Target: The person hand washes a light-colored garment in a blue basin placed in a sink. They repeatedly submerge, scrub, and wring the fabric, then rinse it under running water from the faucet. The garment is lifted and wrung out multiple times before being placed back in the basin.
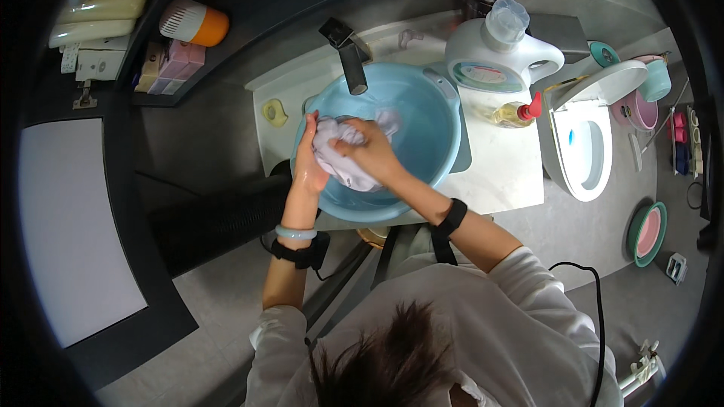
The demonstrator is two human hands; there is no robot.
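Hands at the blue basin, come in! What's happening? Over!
Left hand, right hand: both on bunched pale cloth. Cloth at blue basin. Black faucet overhangs basin, apart from hands.

One head-worn fisheye view, wide, steeply downward from near above the blue basin [431,139]

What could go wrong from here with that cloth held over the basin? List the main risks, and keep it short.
1. Water might slop over the front rim of the blue basin if the pale cloth is worked hard, since the person stands right against it.
2. The black strap on the right wrist could get wet if the right hand dips deeper.
3. The red-topped pump bottle might be knocked by a wide swing rightward.
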